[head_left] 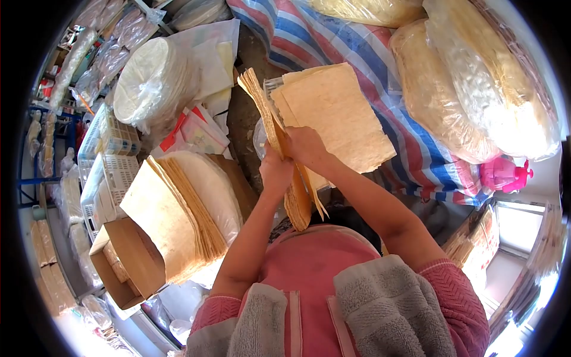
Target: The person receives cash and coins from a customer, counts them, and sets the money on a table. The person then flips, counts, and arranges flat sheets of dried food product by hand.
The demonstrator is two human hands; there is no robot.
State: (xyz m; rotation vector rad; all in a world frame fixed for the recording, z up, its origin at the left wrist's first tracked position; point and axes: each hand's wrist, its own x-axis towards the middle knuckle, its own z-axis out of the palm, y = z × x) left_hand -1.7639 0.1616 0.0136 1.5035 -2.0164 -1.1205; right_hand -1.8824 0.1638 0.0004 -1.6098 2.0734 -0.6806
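My left hand (276,172) and my right hand (304,147) are closed around the middle of a thick stack of tan sheets (269,119), held on edge in front of my body. The sheets look thin and rough-edged; their exact kind is unclear. My left hand grips the near left side, my right hand the right side, and my fingers are partly hidden. Just right of the held stack lies a flat pile of similar square sheets (336,113), resting on a white crate (272,85). To the left, another stack of tan sheets (169,214) leans over large white round sheets (199,172).
An open cardboard box (132,256) and white plastic baskets (119,178) stand at the left. Behind them is a wrapped round white stack (151,80). Striped tarpaulin (380,95) covers the far right side, with big plastic-wrapped bundles (440,89) and a pink bottle (502,174).
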